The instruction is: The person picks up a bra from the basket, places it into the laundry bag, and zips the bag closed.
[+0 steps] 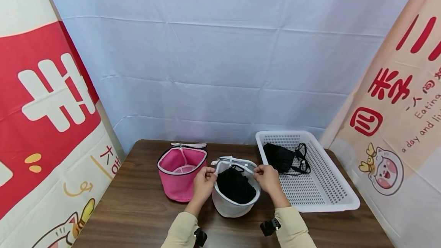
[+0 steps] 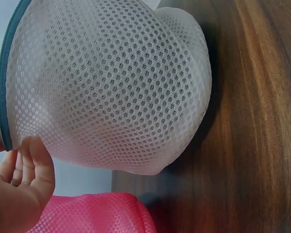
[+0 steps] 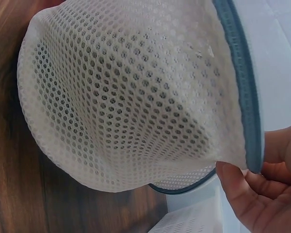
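A white mesh laundry bag stands on the table with its zippered mouth open upward. Inside it lies a bundled black cloth item with a thin strap at its top. My left hand pinches the left edge of the bag's rim; the left wrist view shows thumb and fingers at the end of the blue-grey zipper band. On the opposite edge, my right hand pinches the rim, its fingertips gathering the mesh under the zipper band. The bag's bottom seems to rest on the wood.
To the left stands an open pink mesh bag with dark trim, close to my left hand. A white perforated plastic basket is on the right, holding a black cloth item with thin straps. Behind the wooden table hangs a pale cloth.
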Tool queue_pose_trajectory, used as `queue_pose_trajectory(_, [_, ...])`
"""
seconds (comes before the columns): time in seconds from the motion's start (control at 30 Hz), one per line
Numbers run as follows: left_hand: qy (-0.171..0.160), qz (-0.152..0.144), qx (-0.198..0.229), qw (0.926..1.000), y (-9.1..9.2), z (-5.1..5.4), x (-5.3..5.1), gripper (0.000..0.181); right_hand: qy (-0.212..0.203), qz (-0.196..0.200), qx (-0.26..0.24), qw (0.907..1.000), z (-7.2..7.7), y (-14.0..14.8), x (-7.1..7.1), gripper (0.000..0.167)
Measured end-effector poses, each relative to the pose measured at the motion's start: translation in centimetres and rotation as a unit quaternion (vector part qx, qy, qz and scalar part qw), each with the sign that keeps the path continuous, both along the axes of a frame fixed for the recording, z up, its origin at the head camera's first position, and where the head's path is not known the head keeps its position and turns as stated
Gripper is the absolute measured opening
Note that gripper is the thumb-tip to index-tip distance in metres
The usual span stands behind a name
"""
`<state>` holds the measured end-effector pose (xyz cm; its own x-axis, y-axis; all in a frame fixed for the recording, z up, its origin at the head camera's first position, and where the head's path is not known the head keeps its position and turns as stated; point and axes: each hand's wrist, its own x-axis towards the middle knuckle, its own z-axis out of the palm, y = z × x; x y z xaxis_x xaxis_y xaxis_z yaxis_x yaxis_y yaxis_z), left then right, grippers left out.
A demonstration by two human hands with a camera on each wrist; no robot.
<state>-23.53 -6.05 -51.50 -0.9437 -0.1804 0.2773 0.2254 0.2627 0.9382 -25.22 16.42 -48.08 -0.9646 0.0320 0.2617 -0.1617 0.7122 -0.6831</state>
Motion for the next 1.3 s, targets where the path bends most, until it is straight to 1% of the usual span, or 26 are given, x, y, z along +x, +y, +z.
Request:
queue_pose_trajectory(0.1, [0.027, 0.008, -0.021, 0.9994, 0.1, -0.1, 0.2, 0.011, 0.006, 0.008, -0.004, 0.9999, 0.0, 0.0, 0.0, 0.005])
queue_pose_trajectory(0.17, [0.053, 0.017, -0.048, 0.9973, 0.1, -0.2, 0.3, 0.014, 0.004, 0.012, -0.009, 0.9999, 0.0, 0.0, 0.1, 0.005])
queue_pose_trajectory(0.27, [0.092, 0.035, -0.105, 0.9897, 0.1, -0.4, 0.3, 0.017, 0.005, 0.016, -0.013, 0.9998, 0.0, 0.0, 0.1, 0.006])
queue_pose_trajectory(0.33, [0.11, 0.042, -0.139, 0.9833, 0.2, -0.5, 0.3, 0.018, 0.007, 0.015, -0.014, 0.9998, 0.0, 0.0, 0.2, 0.006])
queue_pose_trajectory(0.43, [0.122, 0.046, -0.173, 0.9763, 0.2, -0.6, 0.3, 0.021, 0.009, 0.018, -0.013, 0.9997, 0.0, 0.0, 0.1, 0.006])
queue_pose_trajectory(0.53, [0.123, 0.053, -0.202, 0.9701, 0.3, -0.4, 0.4, 0.023, 0.004, 0.021, -0.016, 0.9997, 0.0, -0.1, 0.1, 0.006])
queue_pose_trajectory(0.6, [0.125, 0.058, -0.225, 0.9647, 0.3, -0.2, 0.5, 0.025, 0.0, 0.022, -0.015, 0.9996, 0.0, -0.1, 0.1, 0.006])
queue_pose_trajectory(0.67, [0.132, 0.062, -0.249, 0.9573, 0.4, -0.1, 0.6, 0.024, -0.002, 0.022, -0.013, 0.9997, 0.0, -0.1, 0.1, 0.005])
queue_pose_trajectory(0.77, [0.153, 0.064, -0.28, 0.9456, 0.6, 0.1, 0.6, 0.023, -0.002, 0.024, -0.01, 0.9997, -0.1, 0.0, 0.1, 0.006])
queue_pose_trajectory(0.9, [0.191, 0.064, -0.326, 0.9234, 1.0, 0.5, 0.4, 0.019, 0.002, 0.026, -0.008, 0.9996, -0.1, 0.0, 0.1, 0.006])
queue_pose_trajectory(1.0, [0.213, 0.061, -0.357, 0.9073, 1.4, 0.7, 0.4, 0.017, 0.008, 0.027, -0.005, 0.9996, -0.1, -0.1, 0.1, 0.005])
queue_pose_trajectory(1.23, [0.257, 0.039, -0.395, 0.8811, 2.3, 1.0, 0.2, 0.015, 0.015, 0.032, -0.004, 0.9994, -0.2, -0.1, 0.1, 0.006])
queue_pose_trajectory(1.3, [0.264, 0.025, -0.403, 0.8761, 2.5, 1.1, 0.1, 0.015, 0.017, 0.033, -0.002, 0.9993, -0.2, -0.1, 0.1, 0.007])
